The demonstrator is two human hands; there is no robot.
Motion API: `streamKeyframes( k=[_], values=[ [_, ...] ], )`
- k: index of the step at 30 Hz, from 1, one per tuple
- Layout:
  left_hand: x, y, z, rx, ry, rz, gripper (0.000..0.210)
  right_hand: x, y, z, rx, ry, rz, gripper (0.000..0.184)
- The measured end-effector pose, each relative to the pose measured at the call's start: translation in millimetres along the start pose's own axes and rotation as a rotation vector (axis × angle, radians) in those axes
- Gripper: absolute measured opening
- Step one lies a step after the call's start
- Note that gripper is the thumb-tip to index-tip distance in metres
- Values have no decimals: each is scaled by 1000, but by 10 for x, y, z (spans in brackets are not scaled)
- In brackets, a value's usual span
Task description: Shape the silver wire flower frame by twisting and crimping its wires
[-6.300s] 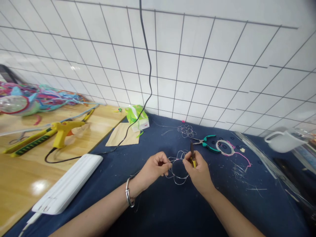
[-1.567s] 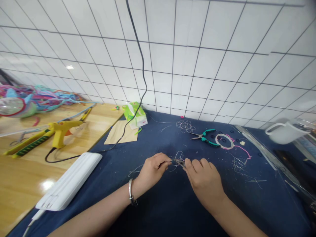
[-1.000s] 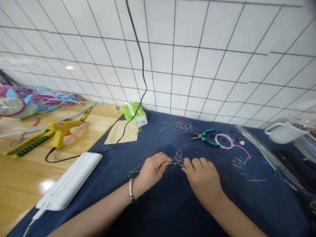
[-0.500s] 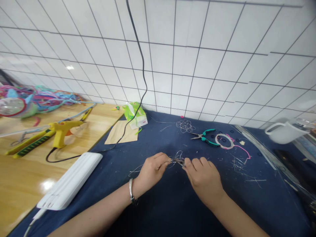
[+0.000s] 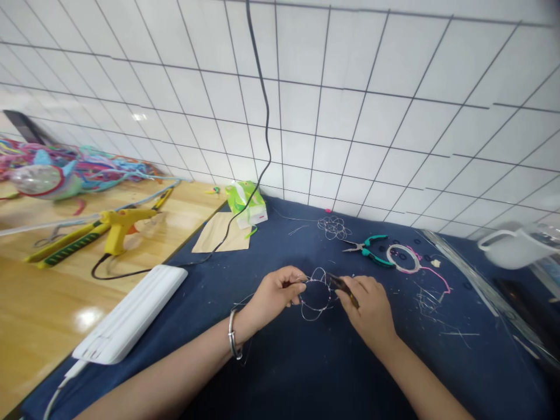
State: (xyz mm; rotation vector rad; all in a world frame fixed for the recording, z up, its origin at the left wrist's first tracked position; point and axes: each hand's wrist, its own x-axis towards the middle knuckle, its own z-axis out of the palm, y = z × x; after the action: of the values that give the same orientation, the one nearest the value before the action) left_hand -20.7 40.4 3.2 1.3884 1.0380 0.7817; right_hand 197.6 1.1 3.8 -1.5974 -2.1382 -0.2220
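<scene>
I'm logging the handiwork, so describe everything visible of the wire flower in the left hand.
The wire flower is thin, silvery and metallic-looking: a round open ring with looped petals and tiny pinkish specks. Its exact tilt is unclear. The left hand pinches its left side over the dark cloth; the right hand holds pliers by its right side, contact unclear.

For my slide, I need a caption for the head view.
Left hand holds a looped wire piece, right hand a yellow-handled tool; teal-handled pliers lie beyond on a dark blue surface.
</scene>
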Motion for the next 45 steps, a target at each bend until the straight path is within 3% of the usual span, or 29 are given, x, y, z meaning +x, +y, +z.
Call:
streamKeyframes(
  k=[5, 8, 12, 15, 18, 37, 45],
  values=[
    [-7, 38, -14, -70, -36, -49, 22, -1, 157, 208, 33, -105, 115, 26],
    [-13, 52, -6, -85, -66, -75, 21, 19, 142, 195, 107, -73, 142, 24],
    [-12, 29, 7, -103, -91, -87, 15, 34, 10, 70, 438, -34, 192, 25],
    [-5, -8, 23, -92, -111, -73, 13, 18, -137, 9, 685, -148, 215, 23],
    [7, -47, 40, -62, -117, -37, 11, -6, -261, 11, 780, -220, 199, 20],
    [51, -125, 69, -42, -182, -7, 13, -65, -356, 11, 805, -183, 147, 23],
    [27, -110, 68, 13, -188, 25, 17, -65, -355, 9, 818, -230, 162, 24]
  ],
)
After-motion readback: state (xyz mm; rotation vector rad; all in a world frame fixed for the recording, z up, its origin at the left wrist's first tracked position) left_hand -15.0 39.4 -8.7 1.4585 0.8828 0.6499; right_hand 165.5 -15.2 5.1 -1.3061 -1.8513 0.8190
